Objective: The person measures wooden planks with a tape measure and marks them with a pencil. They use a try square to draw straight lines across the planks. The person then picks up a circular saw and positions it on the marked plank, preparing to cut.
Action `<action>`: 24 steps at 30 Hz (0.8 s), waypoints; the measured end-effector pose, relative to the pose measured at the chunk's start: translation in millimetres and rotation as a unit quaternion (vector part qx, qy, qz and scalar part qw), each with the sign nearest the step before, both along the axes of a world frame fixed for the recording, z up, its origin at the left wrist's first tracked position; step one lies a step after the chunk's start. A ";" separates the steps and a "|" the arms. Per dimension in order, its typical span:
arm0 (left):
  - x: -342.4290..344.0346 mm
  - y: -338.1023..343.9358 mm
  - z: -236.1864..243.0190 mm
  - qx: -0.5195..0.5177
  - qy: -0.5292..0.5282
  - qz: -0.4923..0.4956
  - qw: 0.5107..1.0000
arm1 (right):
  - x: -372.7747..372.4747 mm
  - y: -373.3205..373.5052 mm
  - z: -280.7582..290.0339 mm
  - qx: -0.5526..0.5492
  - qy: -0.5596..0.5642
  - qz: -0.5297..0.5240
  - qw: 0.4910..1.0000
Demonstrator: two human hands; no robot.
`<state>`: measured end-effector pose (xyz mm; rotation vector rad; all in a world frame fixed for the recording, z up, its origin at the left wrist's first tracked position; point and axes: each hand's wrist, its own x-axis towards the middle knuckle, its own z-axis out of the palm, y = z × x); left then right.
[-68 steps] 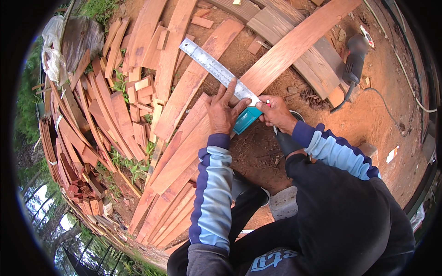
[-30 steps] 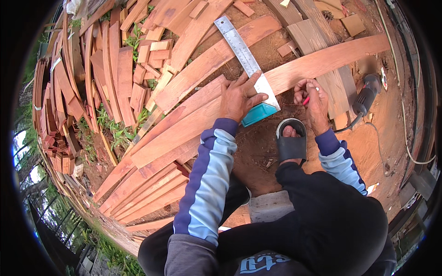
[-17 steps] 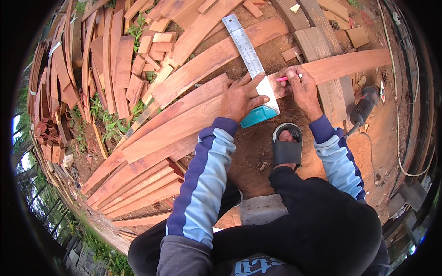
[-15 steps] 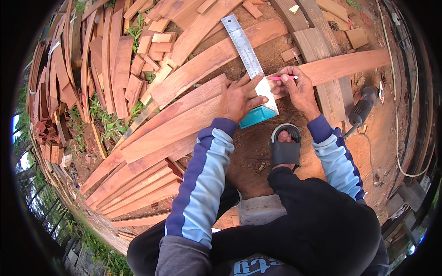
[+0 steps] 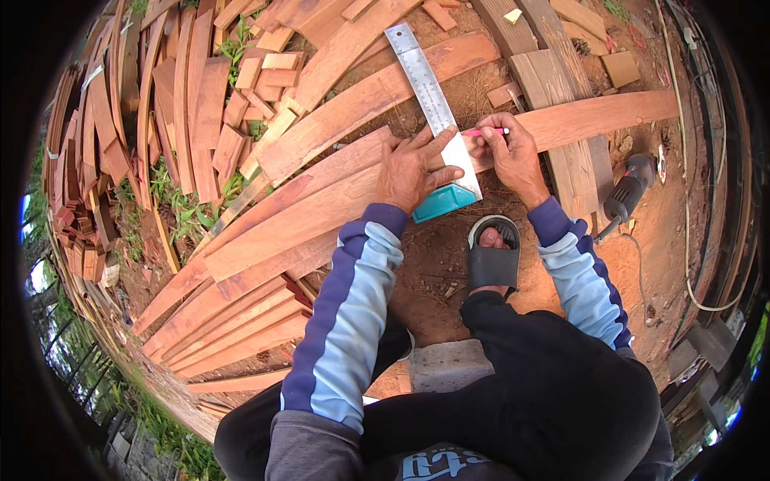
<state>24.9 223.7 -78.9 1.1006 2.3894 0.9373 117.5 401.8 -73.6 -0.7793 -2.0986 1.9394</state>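
My left hand (image 5: 411, 170) grips a try square, its fingers over the metal blade (image 5: 421, 80) and its thumb by the teal stock (image 5: 443, 204). Under the square runs a long reddish wooden plank (image 5: 297, 220), which the blade crosses and the stock lies alongside. In my right hand (image 5: 515, 160), a pink pencil (image 5: 491, 131) is pinched between thumb and fingers. Its point is close to the right edge of the blade, over the plank; fingers and glare hide whether it touches the wood.
Several planks (image 5: 241, 341) lie fanned out at left, with more boards (image 5: 212, 120) and offcuts (image 5: 281, 68) beyond. Thick timbers (image 5: 573, 172) support the plank at right. A dark corded power tool (image 5: 630, 188) lies on the dirt. My sandaled foot (image 5: 493, 256) is near a concrete block (image 5: 449, 365).
The whole view has shifted slightly to the left. My right fingers have curled a little more around the pencil, which stays beside the blade. My left hand still holds the square in place.
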 end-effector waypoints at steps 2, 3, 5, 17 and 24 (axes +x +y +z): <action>0.0 -0.1 -0.6 0.004 0.005 0.000 1.000 | -0.4 -0.1 0.6 0.007 -0.006 0.002 1.000; -0.1 0.0 -0.3 0.008 0.009 -0.001 1.000 | -0.8 -0.5 1.3 0.011 -0.007 0.002 1.000; 0.2 -0.6 0.4 0.010 0.016 -0.003 1.000 | -1.5 -1.2 2.7 0.024 -0.012 0.004 1.000; -0.1 0.8 6.1 0.005 0.019 -0.008 1.000 | 5.3 0.5 4.7 0.182 -0.028 0.043 0.982; -0.5 -0.4 0.7 0.009 -0.003 0.001 1.000 | 20.2 -4.9 23.4 0.137 -0.061 0.065 0.987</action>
